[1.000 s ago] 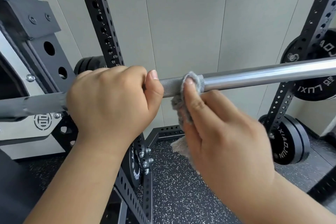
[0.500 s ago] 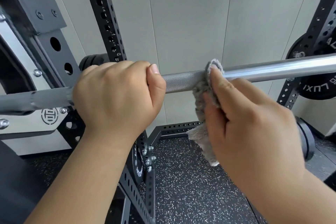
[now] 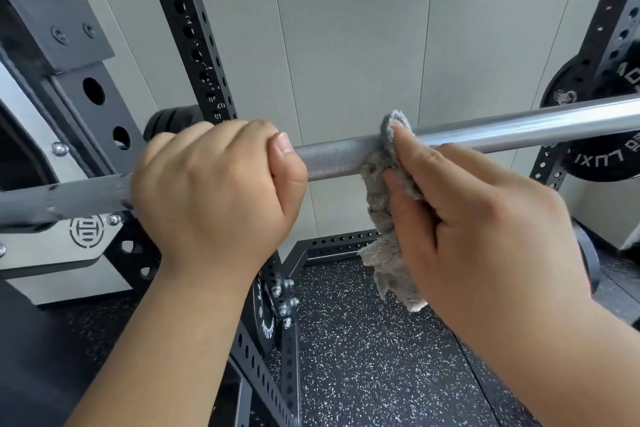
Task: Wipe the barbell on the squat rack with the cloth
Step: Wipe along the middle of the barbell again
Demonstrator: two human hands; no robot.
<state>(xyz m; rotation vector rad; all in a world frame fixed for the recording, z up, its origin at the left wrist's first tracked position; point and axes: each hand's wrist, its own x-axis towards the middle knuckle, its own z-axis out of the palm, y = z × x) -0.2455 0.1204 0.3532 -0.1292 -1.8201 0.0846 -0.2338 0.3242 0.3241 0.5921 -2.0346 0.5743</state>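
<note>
Barbell (image 3: 502, 130) lies horizontal across squat rack (image 3: 188, 28), knurled section between the hands. Left hand (image 3: 214, 191) clenched around the bar beside the left upright. Right hand (image 3: 485, 229) grasps grey cloth (image 3: 379, 184), cloth wrapped over the bar where knurling meets smooth steel; loose end hangs below.

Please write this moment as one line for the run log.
phase: wipe | left hand: grips barbell | right hand: holds cloth against barbell
</note>
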